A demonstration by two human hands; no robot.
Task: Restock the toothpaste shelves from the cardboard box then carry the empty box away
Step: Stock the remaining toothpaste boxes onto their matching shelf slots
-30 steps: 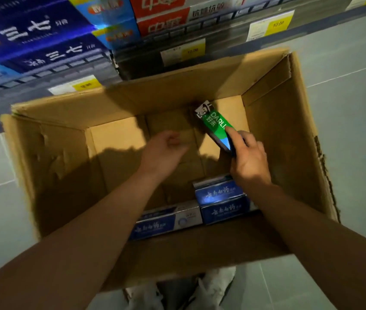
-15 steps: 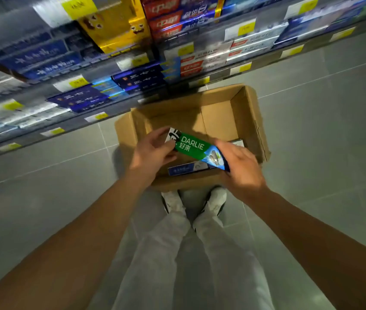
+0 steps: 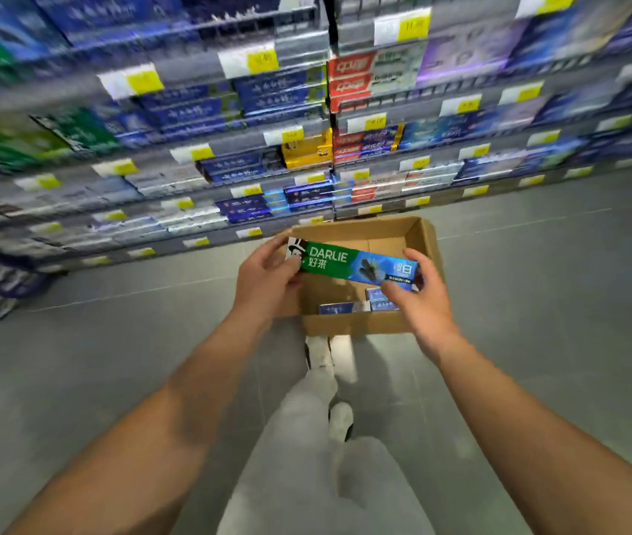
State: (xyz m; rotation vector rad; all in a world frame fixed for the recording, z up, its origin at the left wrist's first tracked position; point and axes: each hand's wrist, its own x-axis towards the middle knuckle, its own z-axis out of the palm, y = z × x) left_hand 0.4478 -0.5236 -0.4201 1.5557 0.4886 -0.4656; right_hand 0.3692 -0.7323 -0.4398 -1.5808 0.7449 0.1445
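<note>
Head view: a green and blue Darlie toothpaste carton (image 3: 353, 265) is held lengthwise above the open cardboard box (image 3: 428, 241), one hand at each end.

Left hand (image 3: 264, 281) pinches the carton's green end and right hand (image 3: 420, 299) grips its blue end. A few blue cartons (image 3: 360, 305) lie along the box's near wall, so restocking is unfinished. Next, I judge, the carton must go to its matching row on the blurred toothpaste shelves (image 3: 229, 179).
</note>
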